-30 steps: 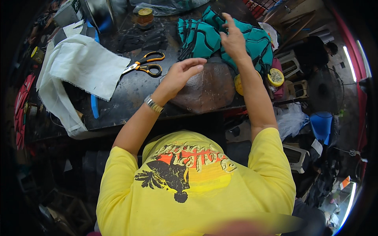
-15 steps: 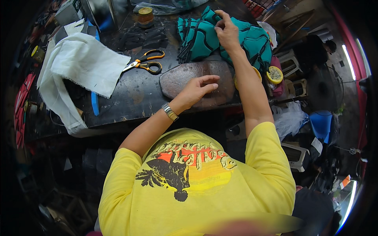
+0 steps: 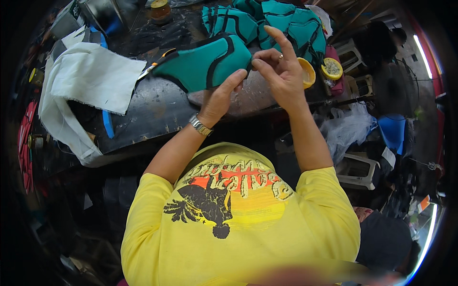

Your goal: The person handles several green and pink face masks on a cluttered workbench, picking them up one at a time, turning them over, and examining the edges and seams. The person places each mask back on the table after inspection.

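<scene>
A teal shoe upper (image 3: pixel 191 66) with black trim is held up over the bench, its narrow end pointing left. My left hand (image 3: pixel 220 100), below its right part, grips the lower edge, thumb on top and the other fingers mostly hidden. At the right end my right hand (image 3: pixel 286 81) pinches the edge between thumb and a finger, with the index finger raised. Behind the hands lies a pile of similar teal uppers (image 3: pixel 296 31). A dark, worn slab (image 3: pixel 253 97) rests on the bench under my hands. The upper covers most of the orange-handled scissors (image 3: pixel 164 54).
White cloth (image 3: pixel 95 76) drapes over the left front edge of the black bench (image 3: pixel 148 109). A yellow cup (image 3: pixel 307 74) and a yellow-rimmed tub (image 3: pixel 332 69) stand right of my right hand. Farther back are a jar (image 3: pixel 160 10) and black scraps (image 3: pixel 164 38).
My right hand has come back from the pile toward me, with one teal upper now in it. My left hand has moved slightly left and taken hold of the upper too.
</scene>
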A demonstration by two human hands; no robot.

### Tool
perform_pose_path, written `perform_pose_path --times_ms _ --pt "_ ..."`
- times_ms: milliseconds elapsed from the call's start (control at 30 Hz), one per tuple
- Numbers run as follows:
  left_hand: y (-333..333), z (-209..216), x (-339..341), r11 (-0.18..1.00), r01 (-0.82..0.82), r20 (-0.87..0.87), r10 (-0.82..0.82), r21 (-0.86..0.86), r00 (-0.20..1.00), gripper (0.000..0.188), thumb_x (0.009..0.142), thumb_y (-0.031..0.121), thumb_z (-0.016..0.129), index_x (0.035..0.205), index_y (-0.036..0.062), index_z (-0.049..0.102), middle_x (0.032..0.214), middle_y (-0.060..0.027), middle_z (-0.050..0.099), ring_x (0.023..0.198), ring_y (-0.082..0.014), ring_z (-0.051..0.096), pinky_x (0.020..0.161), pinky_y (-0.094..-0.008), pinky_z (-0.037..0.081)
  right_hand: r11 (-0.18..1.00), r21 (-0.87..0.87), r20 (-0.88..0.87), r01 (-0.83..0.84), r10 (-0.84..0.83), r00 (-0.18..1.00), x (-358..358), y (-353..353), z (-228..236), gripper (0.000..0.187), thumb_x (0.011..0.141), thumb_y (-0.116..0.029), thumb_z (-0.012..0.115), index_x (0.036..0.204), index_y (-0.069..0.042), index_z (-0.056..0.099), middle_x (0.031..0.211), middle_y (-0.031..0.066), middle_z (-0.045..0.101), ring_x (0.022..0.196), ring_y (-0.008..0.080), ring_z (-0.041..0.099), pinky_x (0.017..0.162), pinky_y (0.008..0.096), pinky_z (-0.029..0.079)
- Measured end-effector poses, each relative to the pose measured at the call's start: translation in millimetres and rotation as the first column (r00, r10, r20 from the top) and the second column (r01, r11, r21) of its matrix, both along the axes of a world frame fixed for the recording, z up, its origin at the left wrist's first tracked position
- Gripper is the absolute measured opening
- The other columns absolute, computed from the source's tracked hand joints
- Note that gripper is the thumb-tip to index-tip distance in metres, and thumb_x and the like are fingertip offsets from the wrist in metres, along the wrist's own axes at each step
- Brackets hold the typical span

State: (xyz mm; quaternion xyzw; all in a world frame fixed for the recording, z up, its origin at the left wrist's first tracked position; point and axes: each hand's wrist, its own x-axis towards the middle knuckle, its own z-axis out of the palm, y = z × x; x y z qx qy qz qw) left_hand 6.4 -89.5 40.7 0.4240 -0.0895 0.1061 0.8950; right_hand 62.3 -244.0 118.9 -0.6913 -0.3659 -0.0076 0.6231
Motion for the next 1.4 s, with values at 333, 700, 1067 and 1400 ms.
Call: perform_pose_path --times_ms 333,700,1067,1400 --pt "20 12 -12 0.877 0.209 0.043 -0.212 -0.432 0.976 0.024 0.099 0.016 0.058 0.120 0.0057 0.062 0.112 -0.0072 0.071 0.100 -0.0172 0.070 0.080 -0.0337 0.057 0.344 -0.644 0.665 0.683 -0.190 0.723 90 -134 -38 0.062 0.098 -0.061 0.045 0.095 -0.009 0.079 0.107 0.0180 0.068 0.107 0.0334 0.062 0.099 0.0510 0.039" --pt "17 25 -9 0.930 0.103 -0.086 -0.142 -0.352 0.986 0.028 0.102 0.023 0.057 0.125 0.0075 0.059 0.124 -0.0080 0.067 0.113 -0.0200 0.066 0.097 -0.0371 0.053 0.298 -0.527 0.747 0.796 -0.284 0.601 30 -120 -3 0.040 0.093 -0.044 0.063 0.104 -0.007 0.075 0.112 0.0163 0.067 0.110 0.0348 0.058 0.095 0.0465 0.043" --pt "-14 39 -17 0.979 -0.024 -0.189 -0.015 -0.202 0.982 0.029 0.101 0.026 0.060 0.121 0.0059 0.062 0.114 -0.0047 0.068 0.099 -0.0129 0.067 0.084 -0.0284 0.056 0.942 -0.274 0.435 0.192 -0.057 0.899 -37 -47 8 0.046 0.099 -0.048 0.055 0.128 -0.015 0.069 0.152 0.0149 0.042 0.138 0.0322 0.040 0.115 0.0433 0.027" --pt "-12 35 -23 0.975 -0.034 -0.218 -0.015 -0.218 0.976 0.032 0.103 0.030 0.055 0.122 0.0060 0.060 0.117 -0.0065 0.066 0.104 -0.0150 0.066 0.088 -0.0309 0.054 0.776 -0.321 0.750 0.543 -0.142 0.646 -37 -31 -7 0.050 0.088 -0.056 0.065 0.130 -0.028 0.068 0.132 0.0111 0.052 0.119 0.0303 0.048 0.102 0.0446 0.038"
